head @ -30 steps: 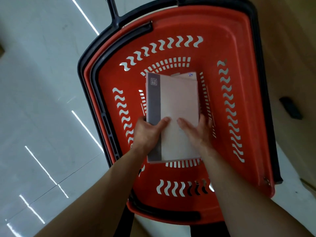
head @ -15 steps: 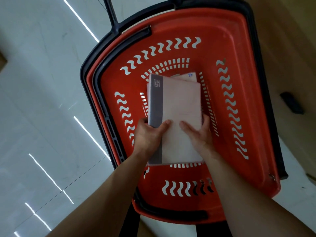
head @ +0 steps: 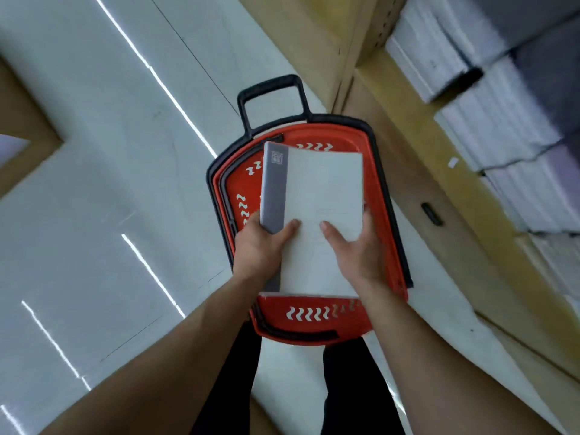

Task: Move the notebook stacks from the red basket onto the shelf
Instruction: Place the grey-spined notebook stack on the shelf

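A stack of pale notebooks [head: 323,189] with a grey spine strip is held above the red basket [head: 314,318], which stands on the floor below. My left hand [head: 260,249] grips the stack's left edge, thumb on the cover. My right hand [head: 354,252] grips the right edge, thumb on top as well. The stack hides most of the basket's inside, so I cannot see whether other notebooks lie there. The wooden shelf [head: 417,142] runs along the right side.
White and grey notebook stacks [head: 489,127] lie on the shelf at the upper right. The basket's black pull handle [head: 271,95] sticks up at its far end. Glossy white floor [head: 94,183] spreads to the left. My legs stand just behind the basket.
Both hands have lifted the notebook stack up out of the basket. The view has pulled back, so the shelf on the right now shows.
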### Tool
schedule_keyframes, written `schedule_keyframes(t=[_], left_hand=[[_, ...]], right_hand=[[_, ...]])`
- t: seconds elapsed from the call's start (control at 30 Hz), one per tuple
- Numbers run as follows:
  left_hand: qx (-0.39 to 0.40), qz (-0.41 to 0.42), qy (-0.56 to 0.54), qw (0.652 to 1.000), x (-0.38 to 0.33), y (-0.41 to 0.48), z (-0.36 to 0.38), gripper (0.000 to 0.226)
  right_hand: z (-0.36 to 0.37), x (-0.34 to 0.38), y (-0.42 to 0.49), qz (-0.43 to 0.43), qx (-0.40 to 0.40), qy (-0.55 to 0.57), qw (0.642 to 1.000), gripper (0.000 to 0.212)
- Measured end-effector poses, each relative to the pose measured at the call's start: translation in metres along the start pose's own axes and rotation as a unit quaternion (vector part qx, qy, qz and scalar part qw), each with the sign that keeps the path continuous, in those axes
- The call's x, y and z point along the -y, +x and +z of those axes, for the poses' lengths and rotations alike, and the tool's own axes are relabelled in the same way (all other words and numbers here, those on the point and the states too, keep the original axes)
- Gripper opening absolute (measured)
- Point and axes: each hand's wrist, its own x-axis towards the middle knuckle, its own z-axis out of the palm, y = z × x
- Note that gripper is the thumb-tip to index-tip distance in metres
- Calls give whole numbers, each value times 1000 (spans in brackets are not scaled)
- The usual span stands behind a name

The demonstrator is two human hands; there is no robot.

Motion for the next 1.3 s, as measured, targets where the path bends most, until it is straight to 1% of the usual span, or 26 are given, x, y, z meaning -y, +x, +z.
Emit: schedule_keyframes(t=[0.07, 0.13, 0.23, 0.3, 0.37, 0.47, 0.53, 0.57, 0.63, 0.77, 0.9, 1.03, 1.13, 1.2, 1.3], left_hand=[[4, 21, -6, 1000, -29, -29, -24, 58], [10, 42, -12, 999, -56, -59, -49, 60], [17, 69, -28, 997, -94, -100, -86, 65], [19, 93, -30, 995, -116, -127, -111, 62], [21, 119, -26, 992, -136, -150, -132, 58], [49, 152, -26, 987, -167, -181, -156, 52], [78, 176, -12, 981, -189, -202, -167, 44], [102, 194, -1, 976, -202, -214, -171, 43], [129, 218, 20, 967, -216, -227, -175, 43], [189, 282, 82, 937, -244, -263, -171, 35], [238, 306, 115, 915, -252, -300, -140, 43], [263, 334, 153, 892, -235, -351, -92, 44], [281, 345, 173, 879, -216, -399, -53, 34], [301, 350, 174, 870, -199, -429, -25, 32], [323, 345, 179, 863, -178, -473, 14, 27]], right_hand=[[-24, 34, -27, -1, -3, -2, 1000, 89], [-48, 69, -53, -7, -10, -8, 1000, 79], [-78, 117, -92, -31, -22, -2, 999, 67], [-96, 148, -121, -51, -38, 0, 998, 62], [-113, 174, -147, -67, -57, 9, 996, 61], [-139, 207, -187, -79, -84, 19, 993, 59], [-155, 221, -213, -77, -121, 34, 989, 59], [-165, 225, -229, -70, -151, 51, 985, 60], [-174, 228, -248, -57, -182, 68, 979, 64], [-199, 222, -298, -8, -263, 116, 958, 71], [-231, 194, -338, 21, -320, 152, 935, 76], [-262, 137, -380, 38, -358, 187, 914, 69], [-284, 85, -413, 61, -368, 199, 906, 65], [-300, 52, -435, 82, -371, 208, 901, 61], [-329, 6, -466, 108, -380, 208, 895, 62]])
